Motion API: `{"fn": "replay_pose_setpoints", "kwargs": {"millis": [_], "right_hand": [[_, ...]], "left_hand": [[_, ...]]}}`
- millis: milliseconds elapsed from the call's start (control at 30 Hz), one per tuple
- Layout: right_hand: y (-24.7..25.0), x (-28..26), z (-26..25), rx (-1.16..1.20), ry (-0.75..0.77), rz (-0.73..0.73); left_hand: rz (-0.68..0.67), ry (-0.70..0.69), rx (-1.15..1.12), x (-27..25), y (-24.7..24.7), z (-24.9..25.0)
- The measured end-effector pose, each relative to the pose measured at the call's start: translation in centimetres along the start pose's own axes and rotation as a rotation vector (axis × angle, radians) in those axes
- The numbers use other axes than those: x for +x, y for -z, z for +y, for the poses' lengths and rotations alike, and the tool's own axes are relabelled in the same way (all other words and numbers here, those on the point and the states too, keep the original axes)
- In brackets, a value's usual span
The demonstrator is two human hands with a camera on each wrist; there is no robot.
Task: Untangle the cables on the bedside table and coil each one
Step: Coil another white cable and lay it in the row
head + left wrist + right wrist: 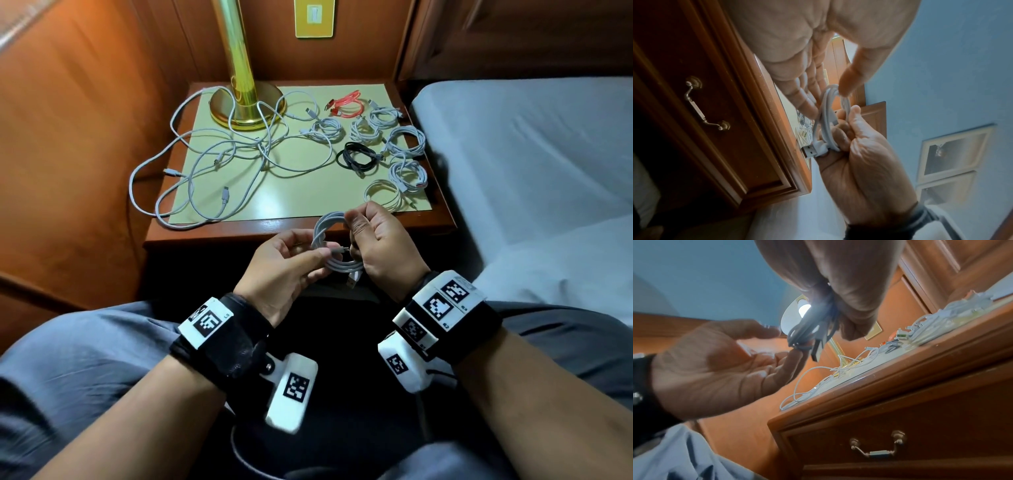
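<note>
Head view: your right hand (pixel 380 240) clutches a white coil (pixel 337 246) off the table's (pixel 212 236) six-o'clock edge while your left hand (pixel 291 263) pinches its loose end. Next, likely tuck it; tangled cables (pixel 222 154) wait at nine o'clock.

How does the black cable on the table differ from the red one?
The black cable lies mid-table among the white coils; the red cable lies at the back, right of the lamp base. Black forms a rounder loop, red a flatter, elongated bundle. Both are coiled, and neither hand touches them.
</note>
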State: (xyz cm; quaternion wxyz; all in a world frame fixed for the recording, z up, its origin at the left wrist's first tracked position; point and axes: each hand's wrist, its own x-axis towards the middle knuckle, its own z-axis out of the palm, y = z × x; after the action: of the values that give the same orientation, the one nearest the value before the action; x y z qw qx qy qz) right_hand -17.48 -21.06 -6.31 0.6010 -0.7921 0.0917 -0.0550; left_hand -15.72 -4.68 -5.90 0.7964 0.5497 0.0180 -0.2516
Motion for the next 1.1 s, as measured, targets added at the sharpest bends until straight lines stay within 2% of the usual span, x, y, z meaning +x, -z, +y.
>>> {"fn": "replay_pose_setpoints", "kwargs": {"millis": [167,367,467,600,867,1000,1100], "right_hand": [[0.0,0.4,-0.2,0.103,-0.002,-0.031],[1.1,0.6,-1.7,0.265,0.039,-0.104],[0.9,0.5,-2.0,0.333,0.035,-0.142],[0.6,0.7,-2.5,0.353,0.042,-0.163],[-0.2,2.6,-4.5,0.545,0.005,-0.216],[1.3,3.9,-5.6,0.303,0.106,-0.083],[2.4,5.0,-5.7,0.119,0.117,0.06]], "left_hand": [[-0.065,-0.034,0.048,0.3,0.3,-0.5],[-0.324,0.079,-0.141,0.4,0.4,1.0],[-0.358,0.114,-0.137,0.6,0.8,1.4],[-0.33,0.142,-0.095,0.9,0.7,1.7],[-0.091,-0.043,0.051,3.0,-0.8,5.1],[-0.053,-0.233,0.1,4.8,-1.9,7.5],[-0.088,-0.297,0.15,6.3,-2.3,8.4]]}}
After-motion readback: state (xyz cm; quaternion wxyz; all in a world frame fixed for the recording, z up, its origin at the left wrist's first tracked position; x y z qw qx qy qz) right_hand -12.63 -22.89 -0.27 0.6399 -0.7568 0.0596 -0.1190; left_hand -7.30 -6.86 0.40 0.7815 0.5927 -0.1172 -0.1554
